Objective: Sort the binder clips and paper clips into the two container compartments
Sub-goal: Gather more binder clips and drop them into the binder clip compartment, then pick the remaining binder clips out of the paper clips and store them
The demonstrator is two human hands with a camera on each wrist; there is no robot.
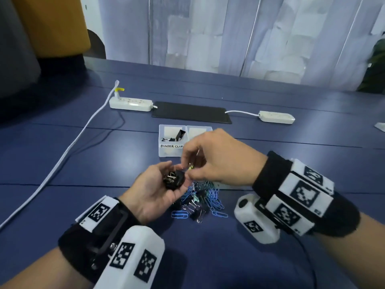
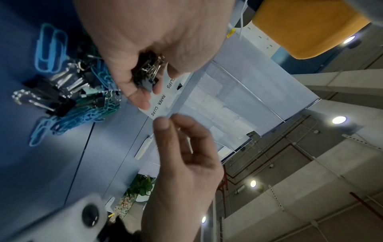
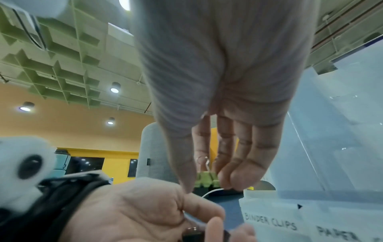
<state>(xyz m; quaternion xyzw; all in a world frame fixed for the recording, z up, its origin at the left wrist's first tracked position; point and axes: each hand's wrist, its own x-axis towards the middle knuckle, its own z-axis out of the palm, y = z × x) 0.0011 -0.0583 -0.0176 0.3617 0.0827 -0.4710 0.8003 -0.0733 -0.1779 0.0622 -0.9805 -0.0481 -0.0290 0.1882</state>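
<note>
My left hand point(image 1: 176, 175) lies palm up above the table, its fingers curled round several black binder clips point(image 1: 174, 180) with silver handles, also visible in the left wrist view point(image 2: 147, 72). Just right of it, my right hand point(image 1: 187, 168) pinches a small yellow-green binder clip point(image 1: 191, 167) by its wire handle; the right wrist view shows the clip point(image 3: 207, 178) hanging below the fingertips. Below both hands, a mixed pile of blue paper clips and black binder clips point(image 1: 199, 202) lies on the table. The clear two-compartment container point(image 1: 166, 152) stands behind, with binder clips in the left compartment; my right hand hides most of the right one.
Beyond the container lie a black mat point(image 1: 190, 112) and two white power strips point(image 1: 130, 103) point(image 1: 277, 117). A white cable point(image 1: 62, 161) runs down the left side of the blue table point(image 1: 83, 184). A white object point(image 1: 380, 126) sits at the right edge.
</note>
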